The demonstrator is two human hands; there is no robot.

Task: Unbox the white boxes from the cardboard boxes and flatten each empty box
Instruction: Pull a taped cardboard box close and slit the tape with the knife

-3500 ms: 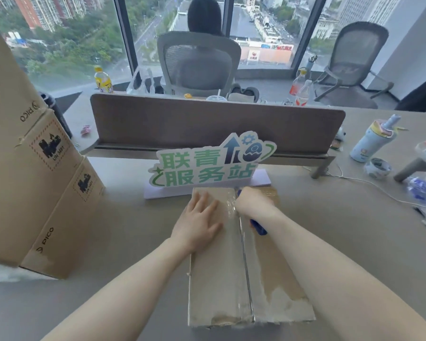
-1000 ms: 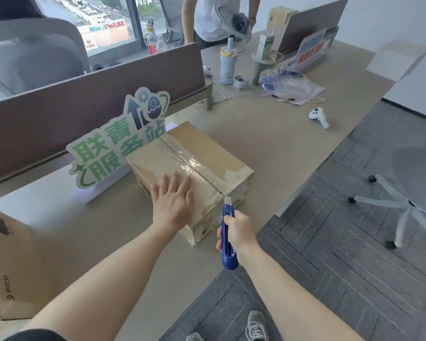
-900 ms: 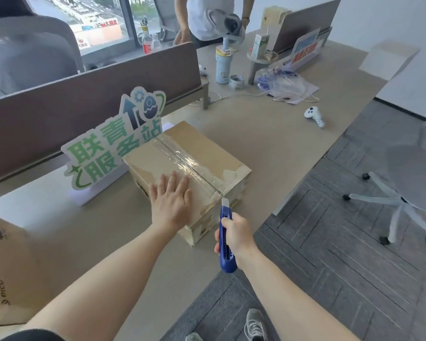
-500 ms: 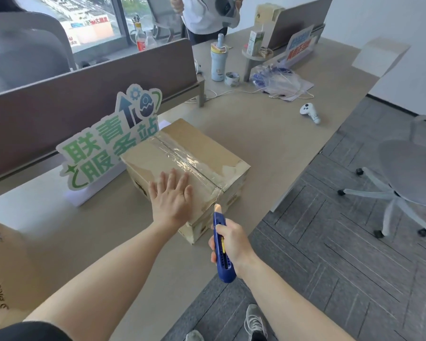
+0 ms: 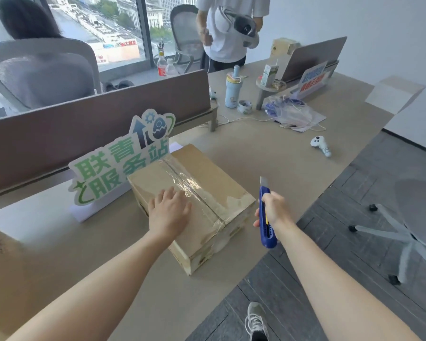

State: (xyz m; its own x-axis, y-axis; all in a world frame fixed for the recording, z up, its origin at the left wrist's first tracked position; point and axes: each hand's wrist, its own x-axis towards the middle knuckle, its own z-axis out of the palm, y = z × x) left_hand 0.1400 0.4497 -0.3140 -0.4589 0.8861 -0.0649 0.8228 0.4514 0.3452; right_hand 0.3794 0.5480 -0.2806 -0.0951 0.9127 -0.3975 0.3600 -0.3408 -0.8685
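Brown cardboard box (image 5: pixel 194 193) sits taped on the counter (image 5: pixel 268 156); my left hand (image 5: pixel 169 211) lies flat on it, my right hand (image 5: pixel 274 207) grips a blue knife (image 5: pixel 267 217).

The single head-worn view looks forward and down, close over the desk (image 5: pixel 268 153) edge.

Two cardboard boxes (image 5: pixel 192 200) (image 5: pixel 0 279), one knife (image 5: pixel 267 217), two signs (image 5: pixel 123 156) (image 5: pixel 312 78), one controller (image 5: pixel 320 145).

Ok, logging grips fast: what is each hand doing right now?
Left hand: open, flat on the cardboard box.
Right hand: gripping the blue utility knife, beside the box.
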